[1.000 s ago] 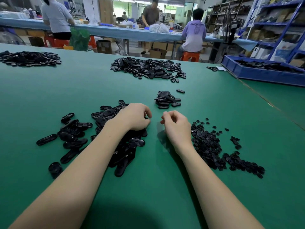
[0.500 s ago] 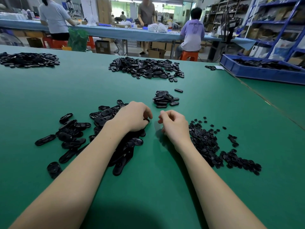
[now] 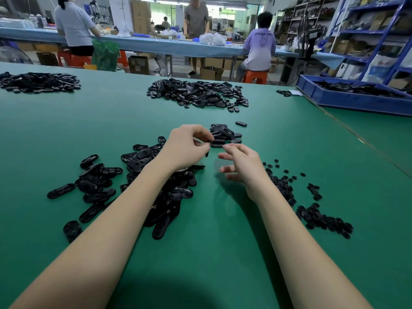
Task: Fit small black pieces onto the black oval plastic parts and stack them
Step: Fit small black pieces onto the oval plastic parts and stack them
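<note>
Green felt bench point(image 3: 223, 253), both bare forearms reaching in from the bottom. Left hand point(image 3: 185, 148) is raised near the middle, fingers pinched on a black oval part point(image 3: 207, 150) held edge-on, so only a thin dark sliver shows. Right hand point(image 3: 240, 166) is just beside it, apart from it, fingers loosely spread and holding nothing visible. Loose heap of oval parts point(image 3: 107, 186) lies under and left of the left forearm, some scattered singly on the felt. Small black pieces point(image 3: 312, 210) spread in a trail right of the right wrist. Small stack of finished ovals point(image 3: 225, 136) sits just beyond the fingertips of both hands, with one lone oval point(image 3: 241, 124) a bit further back. Bigger pile point(image 3: 198, 94) is well behind that; another pile point(image 3: 38, 82) at far left. Blue tray point(image 3: 347, 100) with dark parts at the right edge. Three people work at a blue-covered bench point(image 3: 156, 44) in the background; shelving point(image 3: 367, 30) on the right.
</note>
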### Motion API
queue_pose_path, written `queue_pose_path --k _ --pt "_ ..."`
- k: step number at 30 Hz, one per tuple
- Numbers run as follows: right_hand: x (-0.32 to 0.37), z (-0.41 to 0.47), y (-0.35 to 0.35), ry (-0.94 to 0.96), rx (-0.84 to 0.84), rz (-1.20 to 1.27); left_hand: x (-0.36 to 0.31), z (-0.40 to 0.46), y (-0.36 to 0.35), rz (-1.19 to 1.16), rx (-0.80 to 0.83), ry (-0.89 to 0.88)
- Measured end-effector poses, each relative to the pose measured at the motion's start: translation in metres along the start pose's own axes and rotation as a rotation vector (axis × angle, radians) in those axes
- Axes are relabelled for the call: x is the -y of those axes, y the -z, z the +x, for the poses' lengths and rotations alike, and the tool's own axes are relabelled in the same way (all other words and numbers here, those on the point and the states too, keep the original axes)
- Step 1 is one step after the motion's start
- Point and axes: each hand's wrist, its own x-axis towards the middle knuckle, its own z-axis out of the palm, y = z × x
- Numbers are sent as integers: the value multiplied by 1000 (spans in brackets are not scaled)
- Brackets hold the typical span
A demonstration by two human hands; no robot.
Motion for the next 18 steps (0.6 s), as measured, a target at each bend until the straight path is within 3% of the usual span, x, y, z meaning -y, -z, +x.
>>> queue_pose_path --k 4,11,14,18 --pt "4 -1 8 -35 51 3 -5 -1 -3 -359 62 144" --pt "14 -2 35 116 12 -204 -13 -6 -19 -739 133 322" --pt "18 -3 45 163 16 -323 -15 -9 -28 -755 204 361" --pt "23 0 57 169 -83 -576 -14 -10 -31 -691 169 396"
